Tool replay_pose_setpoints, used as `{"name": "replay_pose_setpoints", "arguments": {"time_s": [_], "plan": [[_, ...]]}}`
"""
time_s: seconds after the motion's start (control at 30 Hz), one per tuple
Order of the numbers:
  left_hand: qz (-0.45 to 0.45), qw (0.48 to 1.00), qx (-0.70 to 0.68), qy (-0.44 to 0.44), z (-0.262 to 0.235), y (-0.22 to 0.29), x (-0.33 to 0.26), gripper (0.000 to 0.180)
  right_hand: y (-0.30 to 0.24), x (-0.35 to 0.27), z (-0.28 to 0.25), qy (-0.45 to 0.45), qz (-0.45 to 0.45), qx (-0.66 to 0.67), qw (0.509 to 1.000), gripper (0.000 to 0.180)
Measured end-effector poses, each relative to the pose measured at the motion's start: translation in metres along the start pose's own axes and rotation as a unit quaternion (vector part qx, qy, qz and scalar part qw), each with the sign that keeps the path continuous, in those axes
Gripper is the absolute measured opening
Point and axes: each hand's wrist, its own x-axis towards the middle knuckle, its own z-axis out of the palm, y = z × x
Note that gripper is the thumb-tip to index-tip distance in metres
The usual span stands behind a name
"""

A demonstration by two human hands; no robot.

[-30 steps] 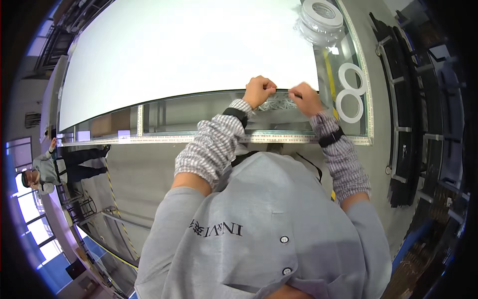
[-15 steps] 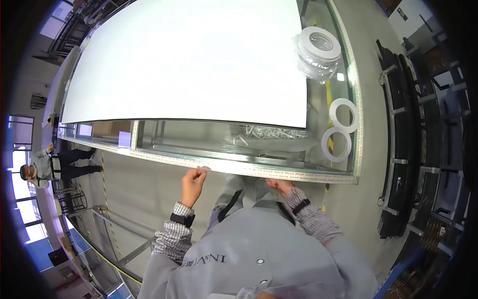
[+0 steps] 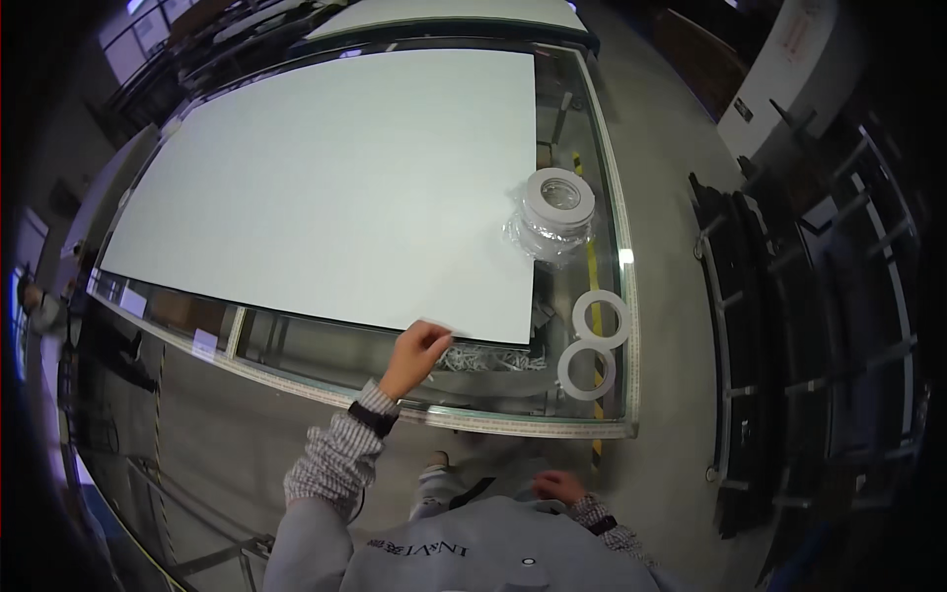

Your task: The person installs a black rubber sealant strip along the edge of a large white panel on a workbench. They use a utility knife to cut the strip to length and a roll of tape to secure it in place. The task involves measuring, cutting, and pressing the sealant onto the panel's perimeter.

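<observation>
A large white panel (image 3: 326, 197) with a dark edge lies on a glass-topped table (image 3: 326, 340). My left hand (image 3: 412, 360) reaches over the table's front to the panel's near edge, its thumb and fingers pinched together. Some small pale thing may be at the fingertips, too faint to name. My right hand (image 3: 559, 486) is low in front of my body, off the table, with its fingers curled; whether anything is in it is hidden. Two white tape rolls (image 3: 602, 319) lie overlapping at the table's near right corner.
A stack of tape rolls (image 3: 559, 195) in clear plastic wrap sits at the panel's right edge. White shreds (image 3: 488, 357) show below the glass near the front. Dark racks (image 3: 760, 365) stand to the right. A person (image 3: 44, 306) is at the far left.
My left hand has moved from the table's front edge up and forward to the panel's near edge. My right hand has dropped back from the table's edge. The view has shifted and darkened.
</observation>
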Motion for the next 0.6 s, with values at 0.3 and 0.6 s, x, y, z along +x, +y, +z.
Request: {"name": "replay_pose_setpoints", "arguments": {"time_s": [0.3, 0.6], "plan": [[-0.161, 0.957, -0.073, 0.231, 0.15, 0.026, 0.223, 0.098, 0.005, -0.058, -0.276, 0.145, -0.099, -0.149, 0.973, 0.029], [-0.142, 0.957, -0.07, 0.244, 0.179, 0.021, 0.276, 0.045, 0.037, -0.181, -0.511, 0.205, -0.03, 0.182, 0.961, 0.031]]}}
